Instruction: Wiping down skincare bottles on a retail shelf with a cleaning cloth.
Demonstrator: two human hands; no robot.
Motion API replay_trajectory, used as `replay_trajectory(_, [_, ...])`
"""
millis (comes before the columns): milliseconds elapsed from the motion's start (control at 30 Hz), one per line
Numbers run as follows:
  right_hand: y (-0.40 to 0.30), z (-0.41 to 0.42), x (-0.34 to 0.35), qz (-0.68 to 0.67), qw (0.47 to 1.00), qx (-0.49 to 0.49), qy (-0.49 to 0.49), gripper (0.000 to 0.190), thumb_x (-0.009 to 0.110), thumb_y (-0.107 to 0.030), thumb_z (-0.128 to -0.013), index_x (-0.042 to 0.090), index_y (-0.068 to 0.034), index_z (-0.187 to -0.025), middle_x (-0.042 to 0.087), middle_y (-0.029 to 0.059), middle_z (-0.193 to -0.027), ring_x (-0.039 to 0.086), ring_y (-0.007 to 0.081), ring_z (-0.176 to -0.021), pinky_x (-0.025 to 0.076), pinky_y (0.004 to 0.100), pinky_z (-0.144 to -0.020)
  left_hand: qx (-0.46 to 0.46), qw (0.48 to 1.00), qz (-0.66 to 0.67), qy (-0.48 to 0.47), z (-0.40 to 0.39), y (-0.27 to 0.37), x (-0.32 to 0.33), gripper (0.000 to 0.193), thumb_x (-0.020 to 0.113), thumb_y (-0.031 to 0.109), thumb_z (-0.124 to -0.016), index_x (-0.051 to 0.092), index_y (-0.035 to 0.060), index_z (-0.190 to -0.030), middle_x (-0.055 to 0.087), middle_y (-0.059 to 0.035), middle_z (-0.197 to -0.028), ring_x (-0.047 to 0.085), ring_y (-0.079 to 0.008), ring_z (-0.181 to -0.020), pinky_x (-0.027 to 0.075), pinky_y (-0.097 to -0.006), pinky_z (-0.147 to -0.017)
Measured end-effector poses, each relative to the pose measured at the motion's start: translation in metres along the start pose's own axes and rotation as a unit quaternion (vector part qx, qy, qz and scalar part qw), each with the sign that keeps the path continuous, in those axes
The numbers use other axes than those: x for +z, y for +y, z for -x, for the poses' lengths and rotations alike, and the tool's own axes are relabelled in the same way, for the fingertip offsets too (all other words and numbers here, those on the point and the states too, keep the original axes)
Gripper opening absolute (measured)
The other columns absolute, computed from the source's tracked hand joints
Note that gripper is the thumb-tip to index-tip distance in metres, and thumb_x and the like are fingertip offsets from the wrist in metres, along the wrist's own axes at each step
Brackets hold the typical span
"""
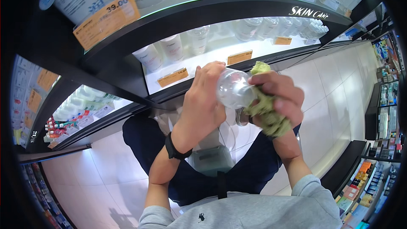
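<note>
A clear, rounded plastic bottle is held up in front of the lowest lit shelf. My left hand grips it from the left side, with a black band on the wrist. On the right, my right hand clutches a crumpled green cloth against the bottle's end. A tuft of the cloth sticks out above the fingers. The right hand is slightly blurred, and its hold hides part of the bottle.
Several bottles stand on the white lower shelf, behind orange price tags. Larger containers line the shelf above, over a black shelf edge. Stocked side shelves stand at left. A grey box-like case lies between my knees, above pale floor tiles.
</note>
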State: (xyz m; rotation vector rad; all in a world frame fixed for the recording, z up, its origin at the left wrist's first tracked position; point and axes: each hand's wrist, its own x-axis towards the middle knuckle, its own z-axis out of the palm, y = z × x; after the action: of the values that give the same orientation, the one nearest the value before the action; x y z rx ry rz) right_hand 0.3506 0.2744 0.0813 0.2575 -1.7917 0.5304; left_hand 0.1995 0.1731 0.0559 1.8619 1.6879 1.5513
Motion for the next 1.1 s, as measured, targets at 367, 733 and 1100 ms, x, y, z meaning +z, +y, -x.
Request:
replay_trajectory(367, [0.069, 0.031, -0.023, 0.053, 0.964, 0.245, -0.086, 0.037, 0.071, 0.008, -0.063, 0.062, -0.003, -0.097, 0.069, 0.0165, -0.114, 0.069, 0.0253, -0.088, 0.055, 0.0329, -0.079, -0.009, 0.993, -0.043, 0.108, -0.053, -0.036, 0.035, 0.060, 0.072, -0.011, -0.068, 0.052, 0.0027, -0.123, 0.055, -0.0153, -0.116, 0.058, -0.0303, -0.108, 0.045, -0.0376, -0.095])
replay_trajectory(733, [0.109, 0.040, -0.033, -0.005, 0.919, 0.393, -0.034, 0.033, 0.069, 0.005, -0.071, 0.065, -0.001, -0.103, 0.073, 0.0129, -0.102, 0.071, 0.0163, -0.084, 0.055, 0.0280, -0.074, -0.149, 0.987, -0.010, 0.064, -0.073, -0.071, 0.066, 0.073, 0.076, -0.002, -0.075, 0.034, -0.0042, -0.134, 0.066, -0.0214, -0.108, 0.067, -0.0327, -0.104, 0.049, -0.0376, -0.091])
replay_trajectory(1100, [0.127, 0.036, -0.029, 0.013, 0.899, 0.434, -0.056, 0.021, 0.066, 0.001, -0.076, 0.067, 0.003, -0.097, 0.070, 0.0100, -0.090, 0.066, 0.0137, -0.077, 0.052, 0.0273, -0.071, -0.177, 0.984, 0.003, -0.018, -0.077, -0.078, 0.066, 0.067, 0.056, -0.012, -0.087, 0.022, -0.0075, -0.144, 0.050, -0.0283, -0.136, 0.051, -0.0335, -0.131, 0.037, -0.0365, -0.109])
